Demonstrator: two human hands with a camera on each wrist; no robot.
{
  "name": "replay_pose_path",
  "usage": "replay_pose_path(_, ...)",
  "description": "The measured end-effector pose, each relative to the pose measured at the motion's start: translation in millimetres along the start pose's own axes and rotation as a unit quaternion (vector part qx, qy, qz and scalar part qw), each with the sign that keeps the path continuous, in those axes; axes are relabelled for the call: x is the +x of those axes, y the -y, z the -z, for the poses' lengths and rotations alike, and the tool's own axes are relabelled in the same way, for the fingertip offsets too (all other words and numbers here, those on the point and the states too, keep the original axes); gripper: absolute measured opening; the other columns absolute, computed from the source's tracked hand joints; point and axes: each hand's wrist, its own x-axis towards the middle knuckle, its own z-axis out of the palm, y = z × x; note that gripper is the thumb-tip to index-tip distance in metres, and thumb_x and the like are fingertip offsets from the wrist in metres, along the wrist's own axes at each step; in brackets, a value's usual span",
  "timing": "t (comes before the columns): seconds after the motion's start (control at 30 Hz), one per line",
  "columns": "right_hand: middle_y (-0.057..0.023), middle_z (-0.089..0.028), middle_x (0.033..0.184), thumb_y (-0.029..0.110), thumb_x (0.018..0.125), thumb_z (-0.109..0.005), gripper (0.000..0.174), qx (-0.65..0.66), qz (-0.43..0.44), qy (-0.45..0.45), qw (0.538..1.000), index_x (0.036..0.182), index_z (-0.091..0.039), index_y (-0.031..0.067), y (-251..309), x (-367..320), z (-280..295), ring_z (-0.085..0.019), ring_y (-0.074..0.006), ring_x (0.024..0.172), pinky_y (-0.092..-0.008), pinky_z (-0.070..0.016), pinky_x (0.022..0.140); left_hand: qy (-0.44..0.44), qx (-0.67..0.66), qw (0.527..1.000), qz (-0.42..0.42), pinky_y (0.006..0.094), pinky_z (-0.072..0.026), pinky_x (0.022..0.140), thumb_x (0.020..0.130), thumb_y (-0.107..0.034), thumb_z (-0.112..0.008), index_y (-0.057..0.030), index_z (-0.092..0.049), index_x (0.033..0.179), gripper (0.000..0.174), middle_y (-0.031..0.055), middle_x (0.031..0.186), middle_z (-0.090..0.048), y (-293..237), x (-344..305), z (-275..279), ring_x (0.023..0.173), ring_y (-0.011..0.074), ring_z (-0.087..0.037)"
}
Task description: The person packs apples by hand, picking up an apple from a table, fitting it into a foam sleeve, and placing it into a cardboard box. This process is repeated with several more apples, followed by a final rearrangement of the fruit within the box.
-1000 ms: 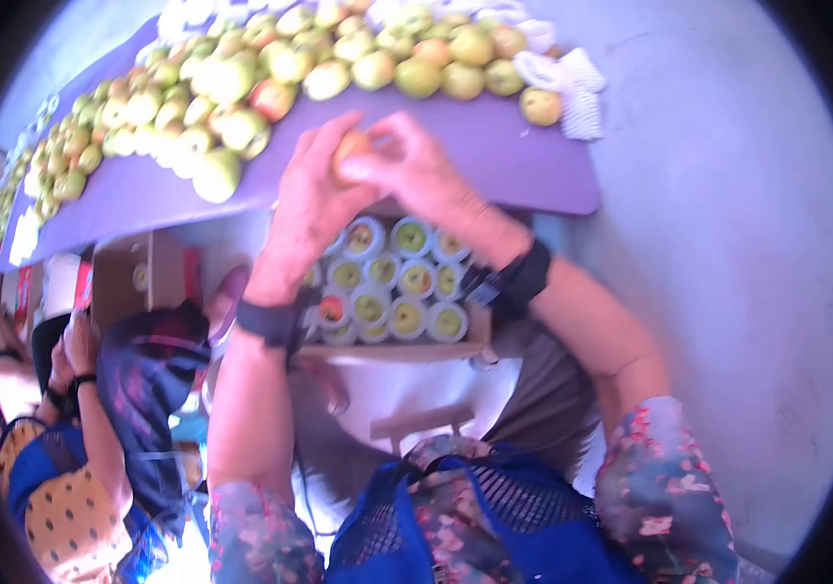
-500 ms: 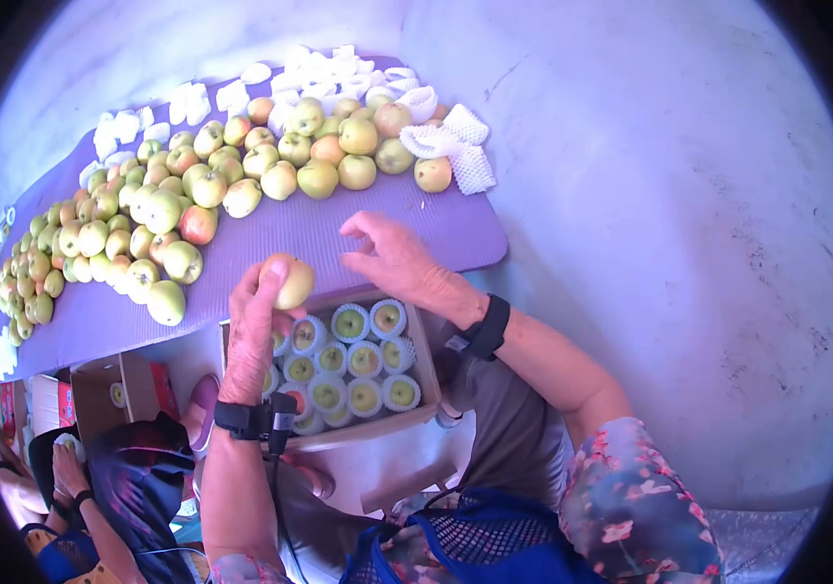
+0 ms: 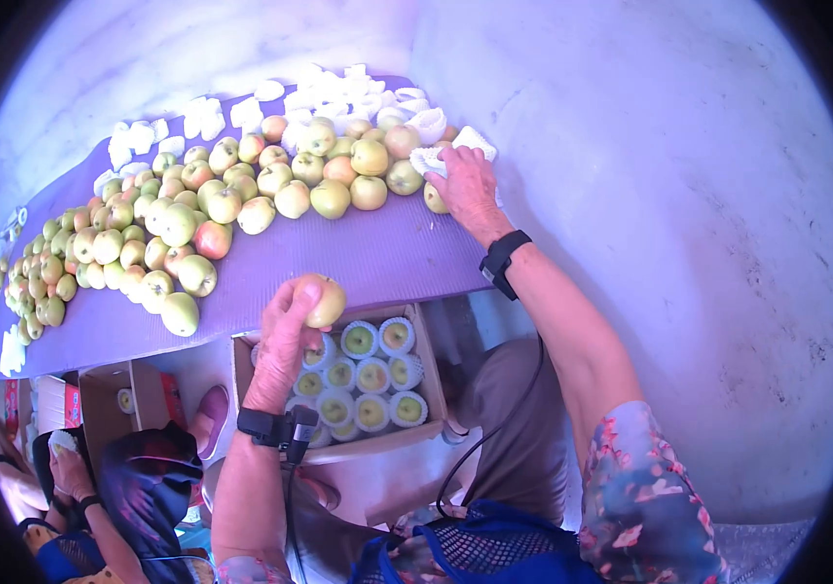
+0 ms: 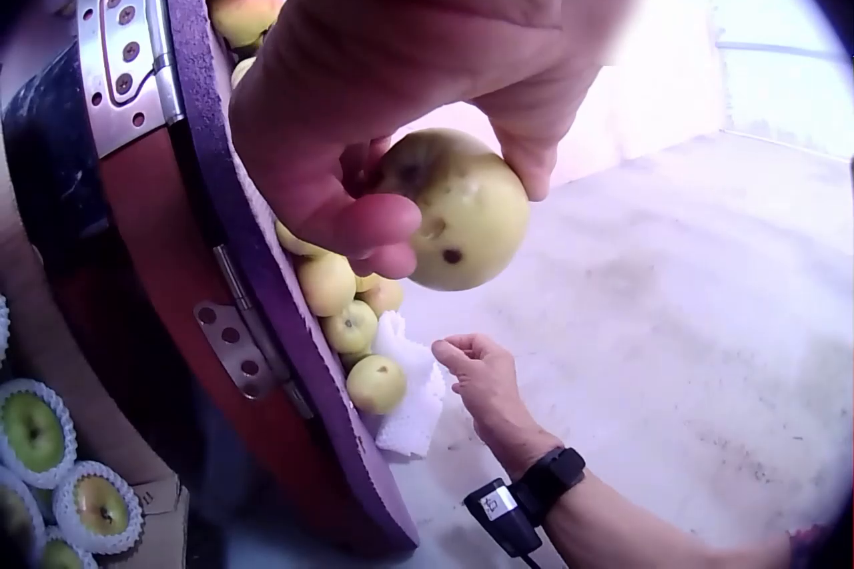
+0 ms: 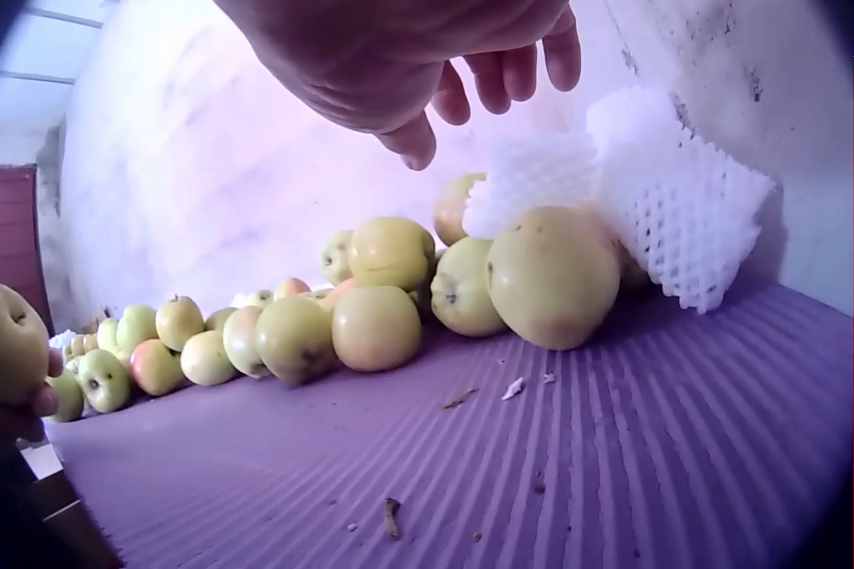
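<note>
My left hand (image 3: 283,336) holds a yellow-green apple (image 3: 327,303) between thumb and fingers, above the near edge of the purple-covered table (image 3: 377,248). In the left wrist view a small dark spot shows on this apple (image 4: 474,216). My right hand (image 3: 472,195) reaches to the table's far right corner, over white foam net sleeves (image 3: 475,142). Seen from the right wrist, its fingers (image 5: 491,82) hang loosely bent above and beside the foam sleeves (image 5: 681,209), with nothing between them. A single apple (image 5: 554,278) stands just in front of those sleeves.
A long heap of apples (image 3: 178,224) covers the table's left and back, with more foam sleeves (image 3: 333,92) behind. Below the near edge stands a cardboard box (image 3: 387,443) of apples in foam sleeves. Another person's hands (image 3: 71,477) work at the lower left. A wall (image 3: 630,195) rises at right.
My hands were together around the apple, then parted. The left hand kept the apple and came down nearer the box; the right hand moved away to the foam sleeves at the far corner.
</note>
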Motion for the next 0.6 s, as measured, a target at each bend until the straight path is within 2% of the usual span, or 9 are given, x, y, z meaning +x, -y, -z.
replay_pose_path(0.13, -0.0131, -0.061, 0.105, 0.034, 0.082, -0.07, 0.04, -0.058, -0.018, 0.022, 0.998, 0.11, -0.062, 0.0066, -1.5, 15.6, -15.4, -0.054, -0.0311, 0.103, -0.0428, -0.0469, 0.09, 0.0, 0.007, 1.0, -0.012, 0.0179, -0.0445, 0.048, 0.088, -0.047, -0.066, -0.0025, -0.057, 0.115, 0.053, 0.0052, 0.088, -0.062, -3.0, -2.2, -2.1, 0.063, 0.0084, -0.058)
replay_pose_path(0.27, -0.0139, -0.061, 0.105, 0.031, 0.081, -0.07, 0.038, -0.071, -0.056, 0.076, 0.993, 0.11, -0.062, 0.0075, -14.5, 26.4, -26.6, -0.056, -0.0324, 0.104, -0.0441, -0.0484, 0.09, 0.014, 0.0, 1.0, -0.011, 0.0199, -0.0469, 0.053, 0.083, -0.041, -0.072, -0.0037, -0.053, 0.118, 0.054, 0.0053, 0.094, -0.062, -4.4, -1.4, 2.9, 0.07, 0.0096, -0.059)
replay_pose_path(0.4, -0.0151, -0.066, 0.112, 0.031, 0.079, -0.07, 0.039, 0.013, -0.159, 0.128, 0.979, 0.11, -0.068, 0.008, -19.0, 29.9, -17.5, -0.062, -0.0315, 0.108, -0.0429, -0.0495, 0.092, 0.033, -0.042, 0.998, -0.03, 0.0219, -0.0499, 0.061, 0.082, -0.032, -0.075, -0.0045, -0.049, 0.124, 0.056, 0.006, 0.104, -0.061, -9.7, -5.5, -1.7, 0.082, 0.0108, -0.061)
replay_pose_path(0.43, -0.0159, -0.064, 0.113, 0.031, 0.08, -0.069, 0.037, 0.048, -0.166, 0.137, 0.975, 0.11, -0.067, 0.0084, -19.0, 29.5, -12.5, -0.059, -0.0338, 0.112, -0.047, -0.0484, 0.093, 0.04, -0.054, 0.997, -0.031, 0.0225, -0.0508, 0.063, 0.082, -0.029, -0.075, -0.0048, -0.047, 0.125, 0.057, 0.0062, 0.106, -0.06, -10.5, -6.7, -1.2, 0.085, 0.0113, -0.061)
replay_pose_path(0.53, -0.015, -0.066, 0.111, 0.032, 0.08, -0.069, 0.036, 0.042, -0.168, 0.113, 0.978, 0.107, -0.069, 0.0082, -27.7, 29.8, -20.5, -0.061, -0.033, 0.11, -0.047, -0.049, 0.093, 0.04, -0.093, 0.994, -0.047, 0.0239, -0.0519, 0.07, 0.082, -0.024, -0.075, -0.0053, -0.045, 0.128, 0.058, 0.0065, 0.111, -0.059, -10.2, -7.1, -2.6, 0.09, 0.0127, -0.061)
replay_pose_path(0.6, -0.0156, -0.066, 0.111, 0.03, 0.08, -0.067, 0.032, 0.069, -0.181, 0.133, 0.972, 0.104, -0.071, 0.0084, -34.4, 33.9, -22.0, -0.062, -0.0332, 0.108, -0.0462, -0.0498, 0.092, 0.05, -0.106, 0.992, -0.048, 0.0274, -0.0538, 0.077, 0.08, -0.015, -0.076, -0.0065, -0.044, 0.131, 0.06, 0.0073, 0.117, -0.056, -10.2, -5.6, 0.1, 0.099, 0.0151, -0.061)
